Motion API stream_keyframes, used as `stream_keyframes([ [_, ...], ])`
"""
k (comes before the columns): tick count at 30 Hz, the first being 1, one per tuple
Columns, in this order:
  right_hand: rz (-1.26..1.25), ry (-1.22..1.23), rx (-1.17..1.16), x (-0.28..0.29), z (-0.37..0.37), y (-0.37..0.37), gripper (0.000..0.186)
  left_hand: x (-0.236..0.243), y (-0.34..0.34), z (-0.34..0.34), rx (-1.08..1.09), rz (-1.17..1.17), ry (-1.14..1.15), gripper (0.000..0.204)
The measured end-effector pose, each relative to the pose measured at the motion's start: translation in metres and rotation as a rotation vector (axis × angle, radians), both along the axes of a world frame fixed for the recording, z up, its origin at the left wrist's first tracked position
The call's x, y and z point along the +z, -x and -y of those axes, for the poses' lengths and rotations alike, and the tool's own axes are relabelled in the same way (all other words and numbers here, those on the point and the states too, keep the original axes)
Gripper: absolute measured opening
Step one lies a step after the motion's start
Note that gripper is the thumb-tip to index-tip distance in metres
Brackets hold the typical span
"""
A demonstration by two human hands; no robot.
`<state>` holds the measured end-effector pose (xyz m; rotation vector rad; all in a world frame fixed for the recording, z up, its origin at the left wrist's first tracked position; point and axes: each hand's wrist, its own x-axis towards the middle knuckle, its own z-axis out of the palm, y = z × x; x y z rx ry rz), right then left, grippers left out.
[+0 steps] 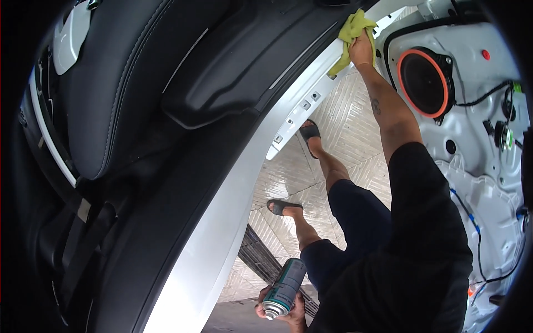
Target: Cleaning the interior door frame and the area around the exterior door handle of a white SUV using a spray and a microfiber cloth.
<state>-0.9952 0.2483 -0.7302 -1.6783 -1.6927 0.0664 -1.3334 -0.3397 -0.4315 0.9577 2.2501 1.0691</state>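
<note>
My right hand (362, 51) is closed around a yellow-green cloth (358, 28). It presses the cloth against the far end of the white car door sill (327, 83), by the door opening. My right arm is stretched out, passing close to the speaker on the opened door. My left hand (297, 311) is low in the view, wrapped round a grey and green aerosol can (286, 286). The can lies tilted, with its pale nozzle end toward the bottom of the picture. Part of the left hand is hidden behind the can.
A white door (483, 150) without its trim panel stands at the right, showing a round orange-rimmed speaker (425, 82) and loose wiring. At the left are a dark seat (119, 83) and black sill trim (183, 222). My sandalled feet stand on wet-looking tiles (355, 114) near a floor grate (258, 252).
</note>
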Motion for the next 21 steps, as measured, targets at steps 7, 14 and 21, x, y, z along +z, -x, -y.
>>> stream_keyframes([
  [7,-0.253,0.141,-0.528,-0.028,0.007,0.039,0.037,0.002,-0.025,-0.02,0.151,0.073,-0.032,0.092],
  [14,-0.527,0.66,-0.27,0.001,0.227,0.294,0.067,0.029,-0.011,0.005,0.062,0.042,-0.23,0.103],
  [21,-0.944,0.946,0.176,0.231,0.388,0.381,0.044,0.058,0.047,0.089,0.066,-0.19,-0.448,0.106],
])
